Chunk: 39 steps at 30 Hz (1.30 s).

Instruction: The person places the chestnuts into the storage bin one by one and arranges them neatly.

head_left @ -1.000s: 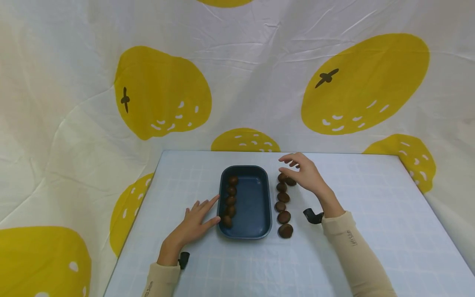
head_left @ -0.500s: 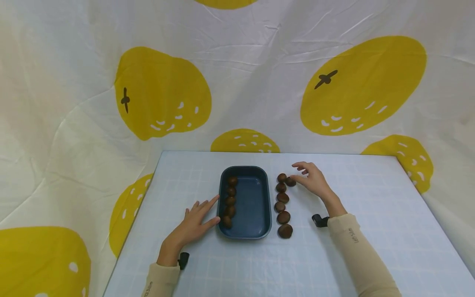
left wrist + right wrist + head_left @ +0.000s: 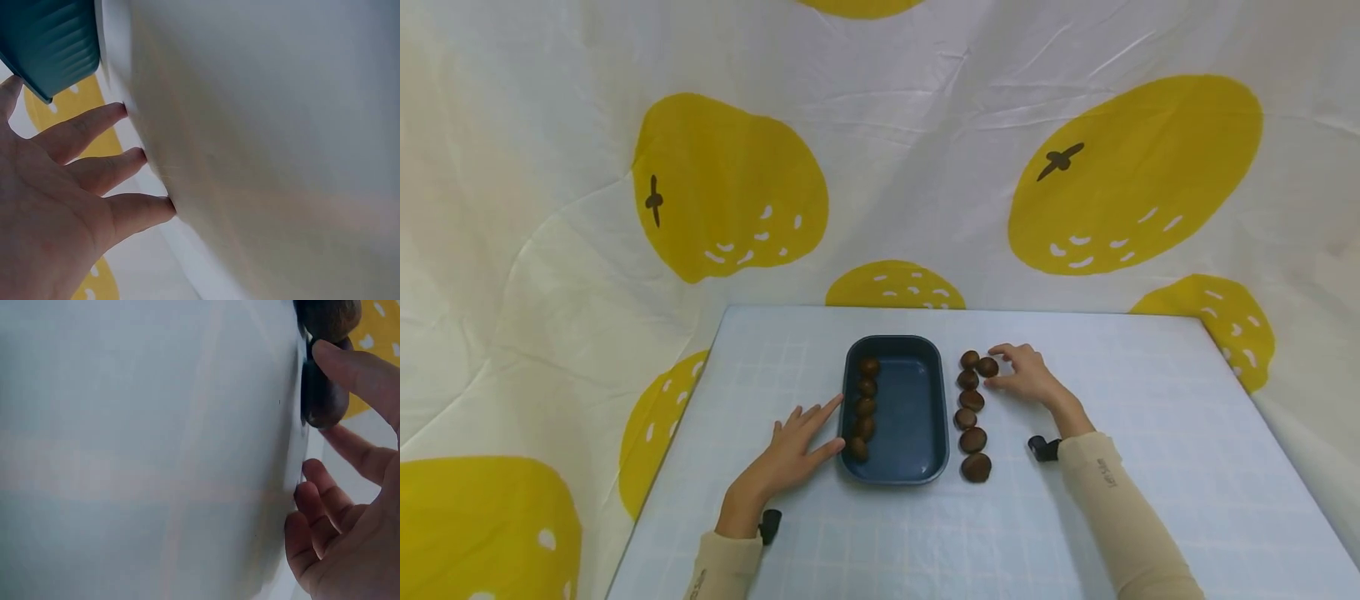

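Right hand (image 3: 1028, 377) grip clamped on chestnut (image 3: 988, 367); left hand (image 3: 790, 454) fingers apart; tray (image 3: 912, 425) long axis front-to-back.

The tray (image 3: 913, 417) is plain dark blue (its outer wall reads teal in the left wrist view); the chestnuts (image 3: 865, 407) inside it and the chestnut row (image 3: 972, 401) to its right are dark brown. Beneath the tray, the tabletop (image 3: 1150, 400) is light blue with a faint grid. The backdrop (image 3: 917, 167) behind the tray is white, printed with yellow fruit (image 3: 730, 167) bearing white flecks; sleeves (image 3: 1123, 508) flanking the tray are beige with dark lettering.
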Available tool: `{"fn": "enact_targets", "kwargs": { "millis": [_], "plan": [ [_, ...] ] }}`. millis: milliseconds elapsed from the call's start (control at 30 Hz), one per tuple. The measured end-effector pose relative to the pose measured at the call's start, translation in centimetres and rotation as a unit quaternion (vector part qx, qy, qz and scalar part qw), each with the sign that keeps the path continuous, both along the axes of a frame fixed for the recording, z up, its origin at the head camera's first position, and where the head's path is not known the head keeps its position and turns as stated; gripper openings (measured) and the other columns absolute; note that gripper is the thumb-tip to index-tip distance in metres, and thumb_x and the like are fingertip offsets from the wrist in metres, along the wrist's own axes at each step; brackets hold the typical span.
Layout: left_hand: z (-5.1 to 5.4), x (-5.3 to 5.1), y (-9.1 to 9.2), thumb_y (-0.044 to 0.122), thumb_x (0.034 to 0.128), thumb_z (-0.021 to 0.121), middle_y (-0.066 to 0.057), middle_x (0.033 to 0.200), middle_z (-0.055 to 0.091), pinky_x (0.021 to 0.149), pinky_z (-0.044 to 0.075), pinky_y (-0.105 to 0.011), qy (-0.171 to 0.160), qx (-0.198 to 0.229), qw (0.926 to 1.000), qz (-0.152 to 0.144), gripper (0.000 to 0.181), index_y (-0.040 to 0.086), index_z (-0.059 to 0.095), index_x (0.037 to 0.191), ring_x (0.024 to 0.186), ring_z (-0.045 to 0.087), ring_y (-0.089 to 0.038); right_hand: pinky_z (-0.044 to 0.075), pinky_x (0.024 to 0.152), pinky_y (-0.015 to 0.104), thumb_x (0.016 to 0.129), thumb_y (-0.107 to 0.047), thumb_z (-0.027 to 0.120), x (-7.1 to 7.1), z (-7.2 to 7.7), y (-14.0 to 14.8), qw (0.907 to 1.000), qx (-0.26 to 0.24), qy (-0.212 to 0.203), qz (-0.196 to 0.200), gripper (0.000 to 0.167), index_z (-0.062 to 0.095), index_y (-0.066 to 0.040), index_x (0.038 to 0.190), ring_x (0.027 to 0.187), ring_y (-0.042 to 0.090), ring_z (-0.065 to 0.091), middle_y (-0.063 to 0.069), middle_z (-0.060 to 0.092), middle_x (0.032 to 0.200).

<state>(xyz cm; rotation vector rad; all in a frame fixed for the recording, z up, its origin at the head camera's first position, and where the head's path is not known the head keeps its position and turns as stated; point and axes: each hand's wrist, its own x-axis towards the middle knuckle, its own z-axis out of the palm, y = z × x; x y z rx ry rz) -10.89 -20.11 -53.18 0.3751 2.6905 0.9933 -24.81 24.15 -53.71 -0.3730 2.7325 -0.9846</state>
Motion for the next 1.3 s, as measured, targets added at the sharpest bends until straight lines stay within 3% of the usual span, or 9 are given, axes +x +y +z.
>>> {"fn": "enact_targets", "kwargs": {
  "millis": [467, 967, 1300],
  "plan": [
    [0.1, 0.3, 0.1, 0.063, 0.0951, 0.055, -0.010, 0.160, 0.033, 0.106, 0.000, -0.078, 0.003, 0.001, 1.0000, 0.000, 0.073, 0.042, 0.025, 0.158, 0.145, 0.012, -0.052, 0.037, 0.088, 0.058, 0.086, -0.025, 0.078, 0.2, -0.8, -0.2, 0.9993, 0.008, 0.000, -0.036, 0.046, 0.059, -0.008, 0.125, 0.113, 0.043, 0.040, 0.025, 0.049, 0.119],
    [0.0, 0.1, 0.1, 0.064, 0.0951, 0.053, -0.011, 0.160, 0.032, 0.106, 0.000, -0.078, 0.007, -0.002, 1.0000, 0.000, 0.073, 0.043, 0.024, 0.158, 0.146, 0.013, -0.051, 0.040, 0.087, 0.057, 0.089, -0.024, 0.077, 0.5, -0.3, -0.3, 0.9992, -0.002, 0.015, -0.038, 0.041, 0.061, -0.005, 0.121, 0.111, 0.042, 0.042, 0.026, 0.049, 0.118],
    [0.3, 0.1, 0.2, 0.065, 0.0945, 0.053, -0.012, 0.160, 0.032, 0.106, 0.000, -0.077, 0.001, -0.005, 1.0000, 0.003, 0.074, 0.042, 0.024, 0.158, 0.146, 0.012, -0.051, 0.046, 0.085, 0.054, 0.088, -0.022, 0.078, 0.7, 0.4, 0.2, 0.9980, -0.035, 0.040, -0.035, 0.040, 0.063, 0.002, 0.117, 0.101, 0.042, 0.053, 0.027, 0.055, 0.116]
  ]
}}
